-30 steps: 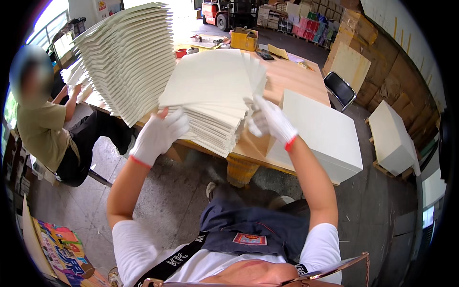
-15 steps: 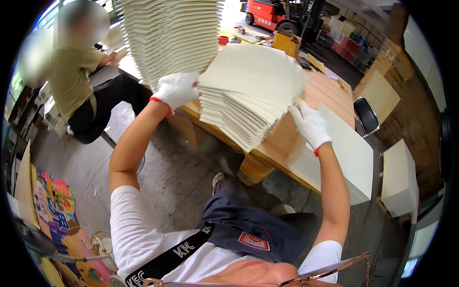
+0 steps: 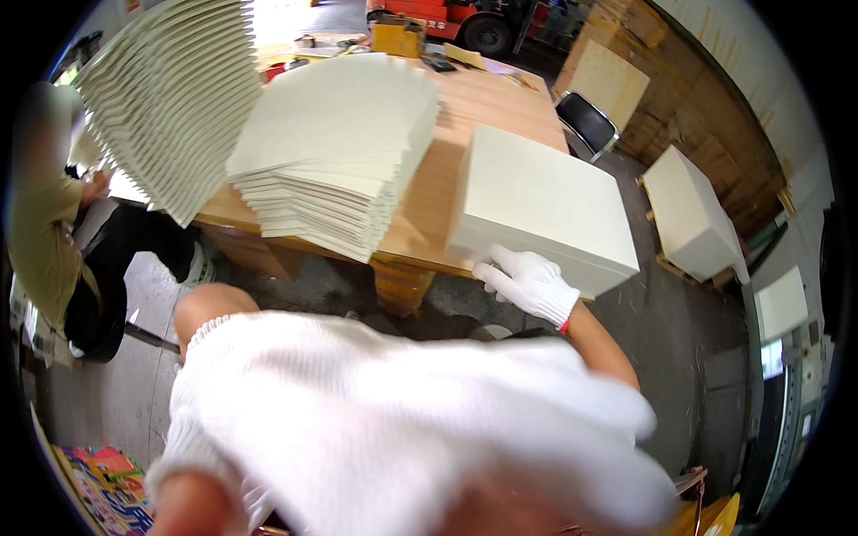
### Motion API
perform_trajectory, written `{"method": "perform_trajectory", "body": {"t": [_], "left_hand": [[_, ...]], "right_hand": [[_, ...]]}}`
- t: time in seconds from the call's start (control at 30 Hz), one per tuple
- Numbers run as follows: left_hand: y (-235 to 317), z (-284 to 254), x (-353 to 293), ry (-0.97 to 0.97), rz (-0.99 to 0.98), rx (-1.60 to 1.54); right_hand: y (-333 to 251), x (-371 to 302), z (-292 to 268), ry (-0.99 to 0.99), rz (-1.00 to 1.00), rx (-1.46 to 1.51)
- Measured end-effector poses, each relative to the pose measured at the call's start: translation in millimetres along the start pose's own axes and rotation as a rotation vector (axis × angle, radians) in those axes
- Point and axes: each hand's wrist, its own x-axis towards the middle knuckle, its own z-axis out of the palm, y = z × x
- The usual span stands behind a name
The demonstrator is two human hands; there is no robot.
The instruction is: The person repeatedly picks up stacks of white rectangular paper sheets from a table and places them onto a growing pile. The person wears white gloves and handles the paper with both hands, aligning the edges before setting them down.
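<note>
**Both hands off the fanned paper stack; left glove fills the foreground**

Change noted: half a second ago the gloved hands sat at either side of the fanned stack point(image 3: 331, 134); now neither touches it. The left hand point(image 3: 384, 420) has come up close to the camera, a large white blur across the lower centre. Its fingers seem to reach toward the lower right; its palm side is hidden, so cannot tell whether it is open or closed on anything. The right hand point(image 3: 529, 284) has dropped to the near edge of the white block point(image 3: 550, 192), right of centre, fingers loosely bent, nothing seen in its grasp; contact with the block unclear. Judgement: handling of the sheets is interrupted for this instant.

Fanned stack: left of centre, sheets stepped along the near and right edges, top sheet lying fairly flat. Tall rippled stack point(image 3: 170, 103) beside it, upper left.

Surface: pale wood-topped table point(image 3: 492, 85), yellow carton point(image 3: 398, 37) and small dark device point(image 3: 438, 62) toward its far edge.

Room: co-worker point(image 3: 45, 246) seated at far left; red forklift point(image 3: 487, 36) at top; black chair point(image 3: 585, 121) past the table's right side; second white block point(image 3: 688, 201) on a pallet, right; grey floor point(image 3: 670, 344) below
</note>
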Motion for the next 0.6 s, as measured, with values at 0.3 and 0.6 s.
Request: {"method": "perform_trajectory", "body": {"t": [0.3,0.6], "left_hand": [[-74,18,62,-0.249,0.276,-0.312],[-201,41,70,0.318,0.187,0.247]], "right_hand": [[70,-88,-25,0.154,0.264,0.182],[205,-143,-39,0.828,0.397,0.546]]}}
